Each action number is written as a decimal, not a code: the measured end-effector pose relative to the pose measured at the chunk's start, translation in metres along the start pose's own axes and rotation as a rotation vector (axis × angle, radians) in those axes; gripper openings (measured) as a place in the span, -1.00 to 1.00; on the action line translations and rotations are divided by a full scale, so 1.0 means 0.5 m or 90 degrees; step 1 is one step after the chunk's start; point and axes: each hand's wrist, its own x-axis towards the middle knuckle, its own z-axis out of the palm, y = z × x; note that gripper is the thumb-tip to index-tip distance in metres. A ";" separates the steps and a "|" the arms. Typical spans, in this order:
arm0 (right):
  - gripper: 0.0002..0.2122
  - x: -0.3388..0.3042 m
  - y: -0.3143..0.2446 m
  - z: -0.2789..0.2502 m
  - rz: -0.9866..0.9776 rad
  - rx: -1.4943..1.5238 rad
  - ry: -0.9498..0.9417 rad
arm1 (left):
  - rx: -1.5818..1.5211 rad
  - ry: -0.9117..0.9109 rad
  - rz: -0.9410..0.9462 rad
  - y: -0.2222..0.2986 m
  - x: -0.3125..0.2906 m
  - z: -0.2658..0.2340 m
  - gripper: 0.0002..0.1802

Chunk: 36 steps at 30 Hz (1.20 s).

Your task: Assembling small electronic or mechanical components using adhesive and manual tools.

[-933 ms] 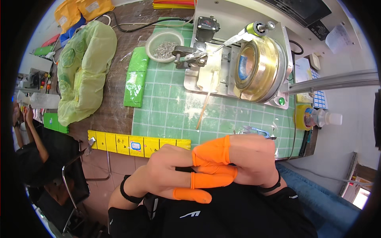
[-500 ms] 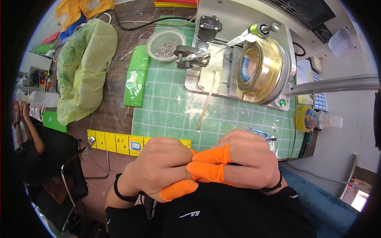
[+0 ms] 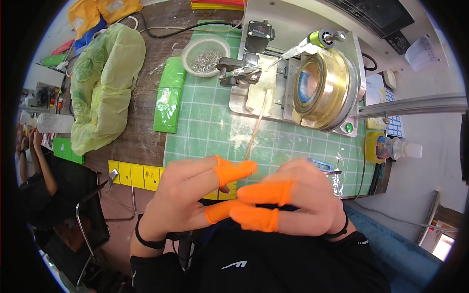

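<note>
Orange finger cots cover fingertips on both hands. My left hand [image 3: 183,195] has its fingers apart: one capped finger points right over the mat's front edge, and the capped thumb reaches the right hand's fingertips. My right hand [image 3: 310,200] has a capped finger and thumb brought together around that thumb's tip; what they pinch, if anything, is hidden and slightly blurred. Just beyond the left fingertips lies a thin wooden stick [image 3: 255,132]. Its far end rests on a cream pad [image 3: 258,97] on the base of a bench machine [image 3: 288,117].
The machine bears a brass-coloured ring [image 3: 332,88] and a clamp [image 3: 237,68]. A bowl of small metal pieces [image 3: 207,61], a green packet [image 3: 168,97] and blue tweezers [image 3: 320,165] lie on the green mat [image 3: 210,127]. A yellow strip [image 3: 132,175] runs along the front edge.
The hands were pressed together with their fingertips meeting. Now the left finger has lifted away and points forward, while the left thumb stays against the right fingers.
</note>
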 end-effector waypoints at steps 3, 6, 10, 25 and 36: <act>-0.73 -0.007 -0.007 0.023 -0.021 0.030 -0.038 | 0.071 0.044 0.033 0.021 0.018 0.008 -0.42; -0.78 -0.011 -0.004 0.033 -0.001 0.090 -0.093 | 0.057 0.028 0.037 0.023 0.024 0.010 -0.42; -0.77 -0.018 0.003 0.052 0.000 0.135 -0.054 | -0.028 0.022 0.015 0.025 0.022 0.017 -0.43; -0.47 -0.007 0.009 0.019 0.245 0.149 -0.016 | -0.044 0.068 0.184 0.048 0.013 0.023 -0.57; -0.51 0.004 0.011 0.020 0.357 0.245 -0.105 | -0.016 0.007 0.177 0.027 -0.004 0.043 -0.60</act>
